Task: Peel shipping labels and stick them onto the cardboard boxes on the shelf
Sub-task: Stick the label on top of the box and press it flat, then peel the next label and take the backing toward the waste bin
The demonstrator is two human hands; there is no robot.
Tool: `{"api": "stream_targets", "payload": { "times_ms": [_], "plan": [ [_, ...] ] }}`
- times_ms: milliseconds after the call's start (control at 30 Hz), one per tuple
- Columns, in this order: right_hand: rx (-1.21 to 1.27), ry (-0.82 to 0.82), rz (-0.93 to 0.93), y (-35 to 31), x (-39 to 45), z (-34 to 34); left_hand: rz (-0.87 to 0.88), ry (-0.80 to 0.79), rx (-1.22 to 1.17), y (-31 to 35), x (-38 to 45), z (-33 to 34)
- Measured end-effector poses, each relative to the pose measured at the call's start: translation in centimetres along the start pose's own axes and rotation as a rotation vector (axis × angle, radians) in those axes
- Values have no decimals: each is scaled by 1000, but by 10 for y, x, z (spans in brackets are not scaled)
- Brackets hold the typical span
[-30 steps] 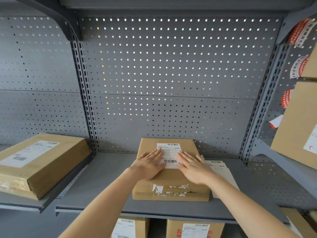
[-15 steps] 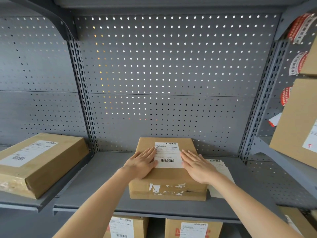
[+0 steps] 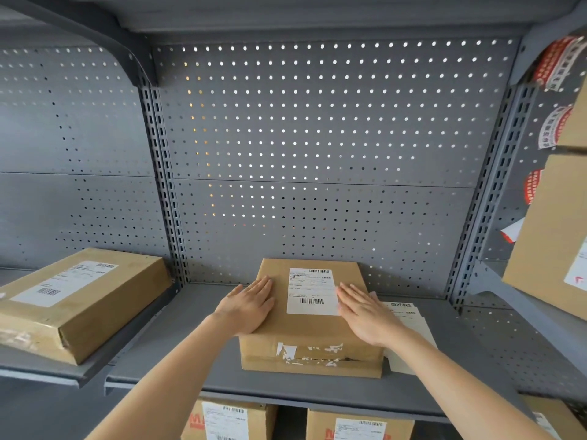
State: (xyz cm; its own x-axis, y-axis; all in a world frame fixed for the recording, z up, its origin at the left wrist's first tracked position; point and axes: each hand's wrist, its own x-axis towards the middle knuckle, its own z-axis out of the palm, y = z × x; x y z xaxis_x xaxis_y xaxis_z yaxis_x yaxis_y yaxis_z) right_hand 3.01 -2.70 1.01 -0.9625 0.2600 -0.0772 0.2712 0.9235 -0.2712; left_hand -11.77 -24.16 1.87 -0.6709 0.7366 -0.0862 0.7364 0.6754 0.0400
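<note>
A cardboard box (image 3: pixel 311 338) sits in the middle of the grey shelf (image 3: pixel 197 354). A white shipping label (image 3: pixel 312 290) with a barcode lies flat on its top. My left hand (image 3: pixel 249 304) rests flat on the box top, just left of the label, holding nothing. Flat on the right side of the box top is my right hand (image 3: pixel 365 312), its fingertips touching the label's right edge. A sheet of more labels (image 3: pixel 409 325) lies on the shelf right of the box, partly hidden by my right hand.
A labelled flat box (image 3: pixel 79 300) sits on the left shelf. Another labelled box (image 3: pixel 552 249) stands tilted on the right shelf, with rolls of red-and-white tape (image 3: pixel 559 61) hanging above it. Two labelled boxes (image 3: pixel 228 420) show on the shelf below. A perforated back panel (image 3: pixel 317 138) closes the rear.
Both hands have slid outward from the label's centre to its sides, uncovering the whole label. The box has not moved.
</note>
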Motion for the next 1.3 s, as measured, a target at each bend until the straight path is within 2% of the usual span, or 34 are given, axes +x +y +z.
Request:
{"api": "stream_targets", "payload": {
  "times_ms": [167,400,667,867,1133,1300],
  "plan": [
    [54,15,7,-3,-2,-1,27,17,-30,10,2,-2],
    [52,21,19,-7,1,2,77,-18,84,9,8,2],
    [59,28,16,-13,1,4,42,0,23,5,7,1],
    [197,91,5,-6,-9,-6,46,27,-72,26,12,-2],
    [290,202,151,42,-21,-19,190,57,-135,85,36,-1],
    [222,222,290,73,-25,-10,246,69,-123,117,52,0]
  ]
}}
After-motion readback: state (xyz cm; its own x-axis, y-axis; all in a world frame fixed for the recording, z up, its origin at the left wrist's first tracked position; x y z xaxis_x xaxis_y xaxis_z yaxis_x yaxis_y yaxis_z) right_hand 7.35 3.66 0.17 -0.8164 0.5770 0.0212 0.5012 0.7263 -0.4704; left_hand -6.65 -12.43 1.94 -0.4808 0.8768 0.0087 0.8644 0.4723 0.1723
